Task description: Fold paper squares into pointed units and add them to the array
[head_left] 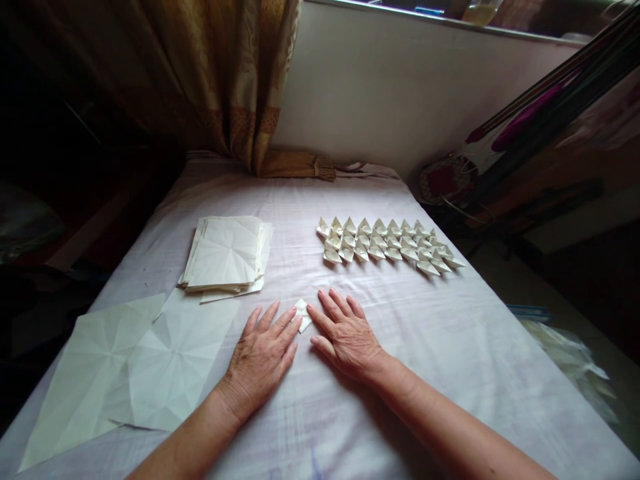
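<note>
Wide across the middle spread the cloth-covered worktop (450,380), and over on its near left lay two big creased sheets (173,383), one overlapping the other. Up at the far right, rows of pointed folded pieces (377,241) stood packed together; at the far left, level with them, sat the paper stack (225,253).

Then the hands, both palm down! The left hand (263,350) came in from the near left, flat, fingers a little apart, gripping nothing. The right hand (347,337) matched it from the near right, fingers fanned wider, thumb set well away, nothing clasped there either.

And between them, the smallest of the lot, the folded paper (303,321)! It lay flat at the far end of both hands, its visible part a narrow diamond with the long axis running near to far. Left had the closer claim: two fingertips overlapped its left side. Right's index tip was at its right edge, touching or just beside, too tight to call.
</note>
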### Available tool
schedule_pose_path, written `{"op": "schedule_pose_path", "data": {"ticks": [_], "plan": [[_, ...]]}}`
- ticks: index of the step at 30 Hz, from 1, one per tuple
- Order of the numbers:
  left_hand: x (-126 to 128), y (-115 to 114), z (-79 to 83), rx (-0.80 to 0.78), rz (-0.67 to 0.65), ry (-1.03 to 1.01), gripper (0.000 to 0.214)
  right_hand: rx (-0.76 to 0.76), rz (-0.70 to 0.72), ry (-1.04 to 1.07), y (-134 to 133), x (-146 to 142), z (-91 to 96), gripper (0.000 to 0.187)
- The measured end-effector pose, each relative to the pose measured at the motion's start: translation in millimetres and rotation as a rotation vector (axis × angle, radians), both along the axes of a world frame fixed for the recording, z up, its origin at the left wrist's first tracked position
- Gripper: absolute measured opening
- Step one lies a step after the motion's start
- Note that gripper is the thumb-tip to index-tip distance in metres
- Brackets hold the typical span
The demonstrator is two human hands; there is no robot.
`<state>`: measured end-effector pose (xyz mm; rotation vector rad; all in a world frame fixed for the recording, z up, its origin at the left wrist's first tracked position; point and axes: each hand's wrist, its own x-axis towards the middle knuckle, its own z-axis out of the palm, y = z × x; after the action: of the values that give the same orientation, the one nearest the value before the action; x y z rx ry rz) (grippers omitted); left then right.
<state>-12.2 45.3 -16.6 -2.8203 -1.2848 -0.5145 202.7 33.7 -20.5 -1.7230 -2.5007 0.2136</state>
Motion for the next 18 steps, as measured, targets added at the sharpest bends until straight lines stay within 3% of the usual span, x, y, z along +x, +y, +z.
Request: {"op": "schedule_pose_path", "data": {"ticks": [7,18], "plan": [[-2.9,-0.9,-7.0,0.015,0.000,-0.047,0.040,-0.022,0.005,-0.015,-10.8,13.8,2.2,0.058],[-3.5,-0.2,-4.2,-0.016,0.007,-0.055,0.037,0.070,0.007,0.043,-2.1,-20.0,1.5,0.052]]}}
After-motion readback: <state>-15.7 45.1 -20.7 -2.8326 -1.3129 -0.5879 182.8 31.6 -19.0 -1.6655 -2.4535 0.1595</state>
